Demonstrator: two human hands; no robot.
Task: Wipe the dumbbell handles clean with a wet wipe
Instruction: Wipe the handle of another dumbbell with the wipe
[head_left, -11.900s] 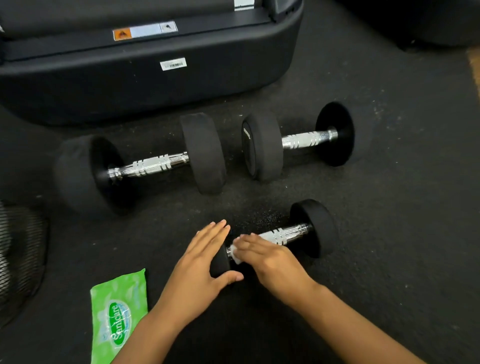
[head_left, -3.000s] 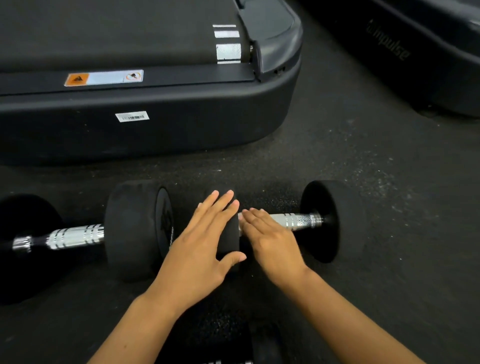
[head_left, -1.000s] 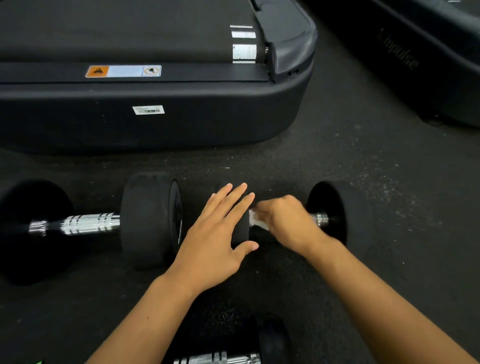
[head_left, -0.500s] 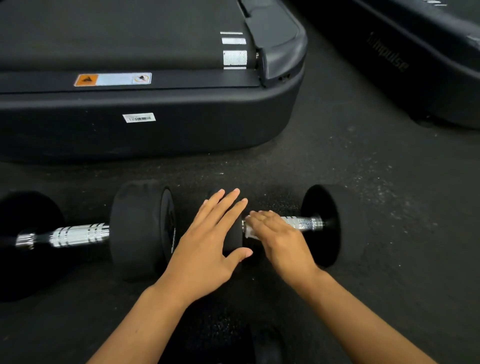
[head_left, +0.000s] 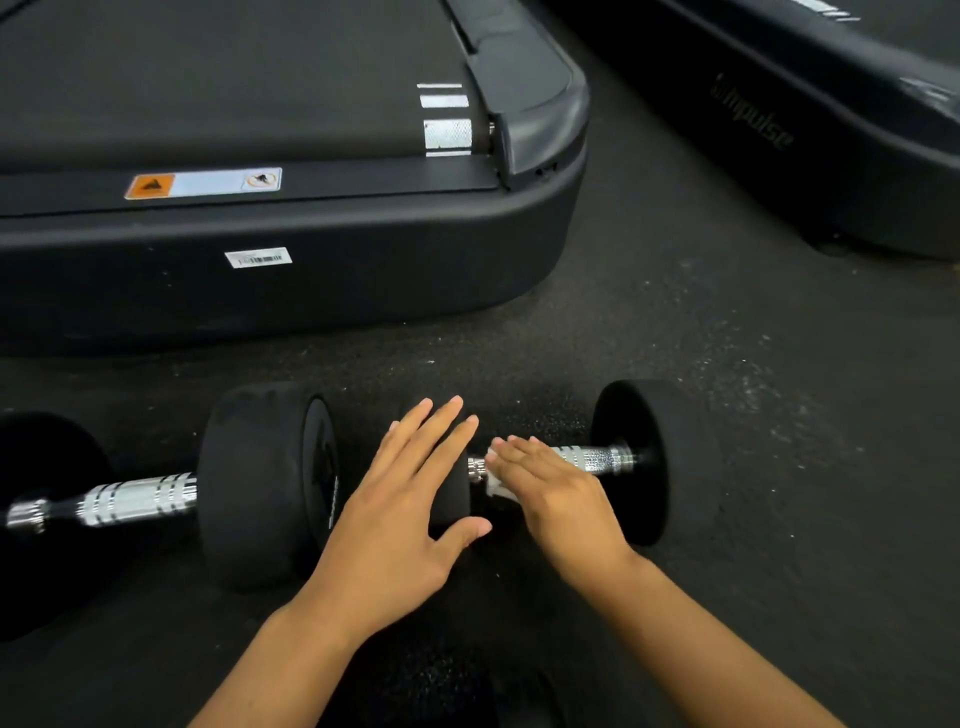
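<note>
Chrome shows along the handle (head_left: 592, 460) of the right dumbbell (head_left: 639, 462), which lies on the dark rubber floor (head_left: 779, 467) just in front of the treadmill (head_left: 291, 291). The right hand (head_left: 556, 499) lies flat over the handle's left part, fingers straight and together, pressing a white wet wipe (head_left: 496, 486) against the metal; only a small edge of the wipe shows under the fingertips. Half a second ago the hand sat much the same; a second ago it was bunched further right along the bar with more of the wipe visible. The left hand (head_left: 405, 514) stays spread, palm on the dumbbell's left weight, thumb out. A second dumbbell (head_left: 260, 488) lies just to the left, its weight close beside the left hand. Another treadmill (head_left: 805, 130) stands at upper right.
</note>
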